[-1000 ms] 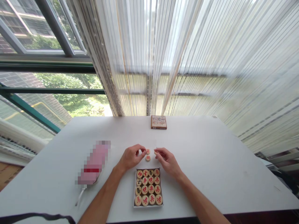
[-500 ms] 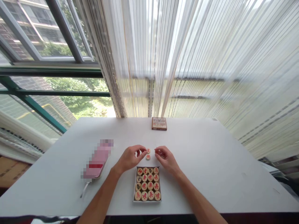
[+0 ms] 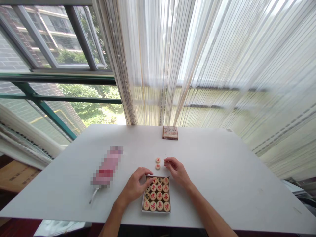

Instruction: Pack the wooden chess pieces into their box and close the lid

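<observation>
Two round wooden Chinese chess pieces with red characters, a far piece [image 3: 158,160] and a near piece [image 3: 158,166], lie one behind the other on the table. Just in front of them is a shallow open box [image 3: 156,213] filled with rows of such pieces, mostly red-marked and several black-marked. My left hand [image 3: 137,183] hovers at the box's far left corner, thumb and fingers apart, partly covering a corner piece. To the right of the two loose pieces, my right hand [image 3: 177,170] has its fingers curled in a pinch; what they hold, if anything, is hidden.
A flat brown printed box [image 3: 170,132] lies at the far edge of the white table [image 3: 209,191]. On the left is a pink blurred-out object [image 3: 108,168] with a white cable [image 3: 93,196]. Striped curtains [image 3: 197,65] and a window stand behind.
My left hand has moved back from the loose pieces to the box's far left corner. My right hand stays beside the loose pieces. The camera view has shifted slightly.
</observation>
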A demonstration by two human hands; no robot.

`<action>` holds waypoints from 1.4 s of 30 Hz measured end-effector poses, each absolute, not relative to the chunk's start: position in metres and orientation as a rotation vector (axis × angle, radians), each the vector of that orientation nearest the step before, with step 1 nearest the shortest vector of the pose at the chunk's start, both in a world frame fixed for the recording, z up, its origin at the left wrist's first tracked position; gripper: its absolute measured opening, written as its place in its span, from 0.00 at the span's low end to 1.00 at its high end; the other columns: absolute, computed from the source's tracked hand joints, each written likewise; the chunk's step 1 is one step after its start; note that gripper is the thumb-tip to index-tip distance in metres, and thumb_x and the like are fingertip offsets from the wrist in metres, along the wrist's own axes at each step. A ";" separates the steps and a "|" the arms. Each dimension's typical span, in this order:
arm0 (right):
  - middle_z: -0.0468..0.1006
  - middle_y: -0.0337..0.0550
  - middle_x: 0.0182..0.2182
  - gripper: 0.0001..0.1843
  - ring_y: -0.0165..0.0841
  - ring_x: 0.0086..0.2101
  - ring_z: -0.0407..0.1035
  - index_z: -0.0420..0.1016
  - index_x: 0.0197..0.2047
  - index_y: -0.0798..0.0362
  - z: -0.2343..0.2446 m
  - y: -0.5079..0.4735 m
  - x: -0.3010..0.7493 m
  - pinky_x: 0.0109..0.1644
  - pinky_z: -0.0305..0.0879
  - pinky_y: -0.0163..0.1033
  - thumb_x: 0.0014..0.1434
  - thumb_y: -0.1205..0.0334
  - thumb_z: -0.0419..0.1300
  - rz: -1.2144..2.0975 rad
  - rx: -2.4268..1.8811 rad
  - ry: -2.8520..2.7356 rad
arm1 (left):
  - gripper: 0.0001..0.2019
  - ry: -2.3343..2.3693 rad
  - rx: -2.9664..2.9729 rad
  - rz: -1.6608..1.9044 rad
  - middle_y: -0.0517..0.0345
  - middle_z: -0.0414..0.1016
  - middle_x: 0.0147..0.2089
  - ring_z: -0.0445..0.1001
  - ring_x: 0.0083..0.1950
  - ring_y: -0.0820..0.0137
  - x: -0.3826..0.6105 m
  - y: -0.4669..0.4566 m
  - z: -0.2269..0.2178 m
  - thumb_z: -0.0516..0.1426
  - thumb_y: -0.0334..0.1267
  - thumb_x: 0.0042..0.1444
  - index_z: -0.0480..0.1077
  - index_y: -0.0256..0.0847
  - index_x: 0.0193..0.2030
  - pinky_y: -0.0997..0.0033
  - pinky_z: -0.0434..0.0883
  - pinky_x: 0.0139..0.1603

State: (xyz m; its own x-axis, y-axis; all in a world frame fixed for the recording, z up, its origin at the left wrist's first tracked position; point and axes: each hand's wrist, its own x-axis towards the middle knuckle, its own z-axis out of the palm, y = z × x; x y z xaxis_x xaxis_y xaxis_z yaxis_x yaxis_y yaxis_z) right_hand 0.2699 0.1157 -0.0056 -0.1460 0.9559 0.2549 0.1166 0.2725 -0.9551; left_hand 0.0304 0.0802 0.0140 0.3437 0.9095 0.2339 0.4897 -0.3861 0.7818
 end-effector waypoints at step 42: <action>0.75 0.40 0.32 0.06 0.33 0.33 0.70 0.78 0.31 0.50 0.010 0.098 0.266 0.37 0.67 0.36 0.57 0.58 0.68 0.915 -1.087 -1.962 | 0.15 1.199 2.167 0.843 0.53 0.77 0.49 0.73 0.51 0.62 0.031 0.078 0.011 0.57 0.29 0.59 0.80 0.52 0.46 0.60 0.70 0.55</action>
State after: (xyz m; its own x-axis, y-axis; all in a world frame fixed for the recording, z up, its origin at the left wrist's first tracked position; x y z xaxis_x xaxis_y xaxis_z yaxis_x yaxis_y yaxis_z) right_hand 0.2656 0.0984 0.0105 -0.3992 0.8858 0.2365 0.3880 0.3970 -0.8318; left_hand 0.0311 0.0777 0.0112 0.4141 0.8699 0.2679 0.5465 -0.4730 0.6911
